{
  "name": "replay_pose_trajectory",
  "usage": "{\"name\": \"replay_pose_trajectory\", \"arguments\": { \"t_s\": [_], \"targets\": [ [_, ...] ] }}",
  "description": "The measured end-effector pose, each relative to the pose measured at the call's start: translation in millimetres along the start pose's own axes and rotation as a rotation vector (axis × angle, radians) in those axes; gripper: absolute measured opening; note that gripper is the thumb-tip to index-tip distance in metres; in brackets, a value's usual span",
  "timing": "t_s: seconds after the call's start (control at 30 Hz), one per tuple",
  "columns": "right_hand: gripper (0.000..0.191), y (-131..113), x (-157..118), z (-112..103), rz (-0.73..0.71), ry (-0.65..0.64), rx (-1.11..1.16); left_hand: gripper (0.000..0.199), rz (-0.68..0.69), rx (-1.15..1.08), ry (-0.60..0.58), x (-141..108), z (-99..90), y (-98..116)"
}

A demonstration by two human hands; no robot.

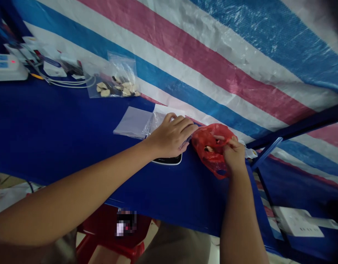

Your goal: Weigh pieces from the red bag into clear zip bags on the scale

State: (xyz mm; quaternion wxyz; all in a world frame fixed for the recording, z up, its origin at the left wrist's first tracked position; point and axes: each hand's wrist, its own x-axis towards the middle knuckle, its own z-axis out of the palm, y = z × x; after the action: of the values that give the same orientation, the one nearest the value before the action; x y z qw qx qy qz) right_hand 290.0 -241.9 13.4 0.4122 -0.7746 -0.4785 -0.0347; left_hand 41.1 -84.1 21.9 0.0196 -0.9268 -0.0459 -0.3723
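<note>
My left hand is over a small digital scale, hiding most of it. Its bent fingers and thumb close on the edge of a clear plastic bag, part of which shows beyond the wrist. Just to the right, a red plastic bag lies with its mouth spread. Pale and dark pieces show inside it. My right hand grips the red bag by its right rim, fingers curled into the plastic.
Flat clear bags lie in a stack left of the scale. Farther back stands a zip bag of pale slices. Cables and a white device occupy the left end. A striped tarp rises behind; a blue frame bar borders the right.
</note>
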Motion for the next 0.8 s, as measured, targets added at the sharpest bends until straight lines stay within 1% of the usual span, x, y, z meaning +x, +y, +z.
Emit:
{"name": "replay_pose_trajectory", "arguments": {
  "t_s": [0.03,0.07,0.1,0.2,0.23,0.33,0.43,0.53,0.67,0.73,0.8],
  "targets": [
    [0.031,-1,0,1,-0.012,0.029,-0.039,0.041,0.0,-0.003,0.001,0,-0.1,0],
    [0.03,-1,0,2,-0.006,0.026,-0.079,0.041,0.0,-0.007,0.002,0,-0.1,0],
    [0.034,-2,-1,3,0.012,-0.01,-0.121,0.041,0.0,-0.01,0.001,0,-0.2,0],
    [0.055,-4,-5,13,0.105,-0.183,-0.262,0.04,-0.001,-0.014,-0.002,0,-0.2,-1],
    [0.059,-5,-7,17,0.125,-0.224,-0.307,0.04,-0.001,-0.015,-0.003,0,-0.2,-1],
    [0.069,-10,-9,28,0.14,-0.291,-0.433,0.039,0.002,-0.017,-0.003,0,0.3,-1],
    [0.065,-16,-9,33,0.136,-0.325,-0.479,0.039,0.004,-0.012,-0.012,0,1.5,-1],
    [0.058,-21,-9,32,0.108,-0.329,-0.493,0.039,0.005,0.0,-0.022,-1,2.7,0],
    [0.062,-23,-10,30,0.151,-0.407,-0.605,0.039,0.005,0.004,-0.037,0,3.3,0],
    [0.066,-23,-10,31,0.159,-0.403,-0.608,0.038,0.004,0.0,-0.044,0,3.5,0],
    [0.064,-23,-9,32,0.139,-0.369,-0.558,0.037,0.003,-0.003,-0.05,0,3.8,0]
  ]
}}
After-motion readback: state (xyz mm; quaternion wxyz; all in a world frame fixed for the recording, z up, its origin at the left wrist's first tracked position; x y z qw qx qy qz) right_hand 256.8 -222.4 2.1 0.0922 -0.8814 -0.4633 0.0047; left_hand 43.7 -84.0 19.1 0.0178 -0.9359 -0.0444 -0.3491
